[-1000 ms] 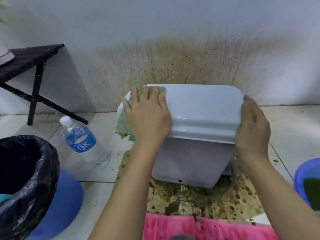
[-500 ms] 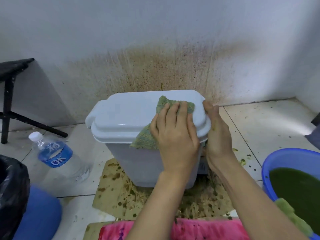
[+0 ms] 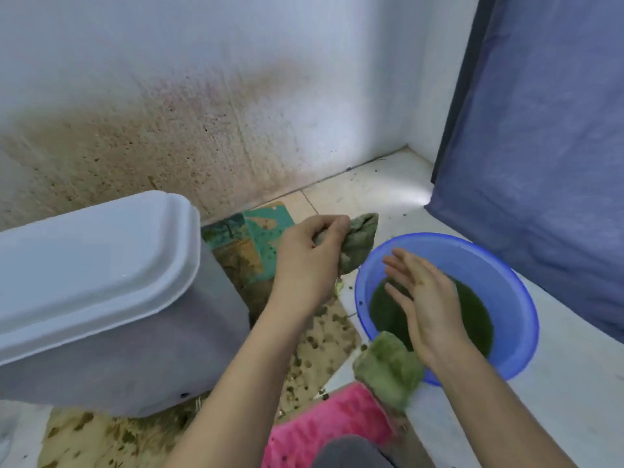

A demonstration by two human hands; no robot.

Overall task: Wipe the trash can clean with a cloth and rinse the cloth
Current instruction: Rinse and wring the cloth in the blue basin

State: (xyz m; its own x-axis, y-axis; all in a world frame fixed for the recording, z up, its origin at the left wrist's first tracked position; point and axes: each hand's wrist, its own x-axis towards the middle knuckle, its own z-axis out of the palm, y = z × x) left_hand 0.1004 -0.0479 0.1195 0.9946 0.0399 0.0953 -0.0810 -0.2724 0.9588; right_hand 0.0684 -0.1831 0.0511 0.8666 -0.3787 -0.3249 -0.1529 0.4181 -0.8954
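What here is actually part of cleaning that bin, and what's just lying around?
In use:
trash can
cloth, gripped by the left hand
blue basin of green water
right hand, open above the basin

Lying about:
second cloth, draped over the basin's rim
stained cardboard
pink mat
blue sheet

1. The trash can [image 3: 101,282] before you is smooth plastic: glossy white lid, matt grey body.
2. Right of the trash can, the cloth [image 3: 359,244] your left hand [image 3: 310,261] grips is nubby green terry.
3. Further right of it, the basin [image 3: 506,275] is glossy blue plastic.
4. Under the trash can, the cardboard sheet [image 3: 324,346] is matt and stained.
5. Behind it, the wall [image 3: 202,130] looks matt and grainy.
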